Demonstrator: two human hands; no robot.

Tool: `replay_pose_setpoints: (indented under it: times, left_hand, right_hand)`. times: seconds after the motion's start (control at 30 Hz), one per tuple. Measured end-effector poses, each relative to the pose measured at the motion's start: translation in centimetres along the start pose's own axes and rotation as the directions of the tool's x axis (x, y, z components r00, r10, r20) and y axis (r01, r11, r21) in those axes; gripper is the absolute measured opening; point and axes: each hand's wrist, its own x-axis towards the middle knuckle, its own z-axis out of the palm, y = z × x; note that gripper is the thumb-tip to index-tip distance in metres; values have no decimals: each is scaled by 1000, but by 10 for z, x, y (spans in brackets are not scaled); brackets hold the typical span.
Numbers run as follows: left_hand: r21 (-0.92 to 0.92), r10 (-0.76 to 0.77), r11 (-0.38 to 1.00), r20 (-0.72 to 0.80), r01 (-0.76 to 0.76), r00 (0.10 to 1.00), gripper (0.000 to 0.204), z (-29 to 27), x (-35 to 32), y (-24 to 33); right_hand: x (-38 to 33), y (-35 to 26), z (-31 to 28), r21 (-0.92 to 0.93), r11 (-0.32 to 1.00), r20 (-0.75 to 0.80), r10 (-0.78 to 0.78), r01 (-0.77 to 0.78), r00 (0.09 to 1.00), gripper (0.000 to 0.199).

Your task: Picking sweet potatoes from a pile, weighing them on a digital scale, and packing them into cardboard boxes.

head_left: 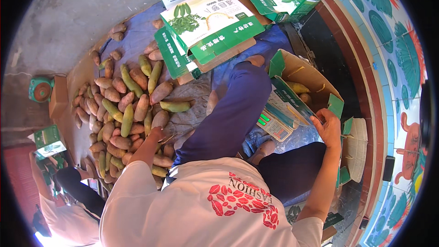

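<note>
White short-sleeved shirt cloth (183, 196) with a red leaf-shaped print filled the lower middle of the view, closest to the camera, and beyond it the wearer's legs in dark blue trousers (228, 105) spread to either side. On the left lay a broad heap of reddish-brown, spindle-shaped tubers (141, 104), with long, smooth green radishes (127, 120) mixed among them; part of the heap rested on a crumpled blue sheet (279, 41) covering the floor. The left hand (157, 133) reached down to the near right side of that heap, touching a tuber there; its fingers were hidden underneath, so I cannot tell whether its grip had closed around anything.

The right hand (328, 127) had its grip narrow, thumb and fingers bent over the rim of an open brown cardboard box (315, 75) with green flaps. Inside the box lay a yellowish-green, elongated vegetable (297, 88) and a brownish tuber (305, 98) just beside it. A pale weighing scale (278, 131) with a lit green display stood at the box's left side, partly covered by the box.

Farther off, a white-and-green printed carton (210, 16) lay on the sheet, and a tiled wall painted with green plants (384, 32) curved along the right.
</note>
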Motion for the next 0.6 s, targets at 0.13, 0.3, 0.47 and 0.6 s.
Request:
replay_pose_setpoints:
  times: [0.13, 0.3, 0.47, 0.6]
  left_hand:
    - [33, 17, 999, 146, -22, 989, 54, 39, 3, -8]
    - [-49, 129, 991, 230, -121, 965, 68, 47, 0, 30]
    - [-53, 247, 969, 238, -241, 939, 94, 57, 19, 61]
    - [-81, 340, 940, 162, -331, 926, 91, 41, 27, 99]
  right_hand:
    - [5, -5, 1, -27, 999, 0, -31, 31, 1000, 34]
    - [1, -3, 1, -51, 999, -16, -12, 11, 1000, 36]
    - [4, -1, 5, -65, 998, 1, -20, 20, 1000, 39]
    - [3, -1, 4, -73, 997, -8, -39, 38, 999, 42]
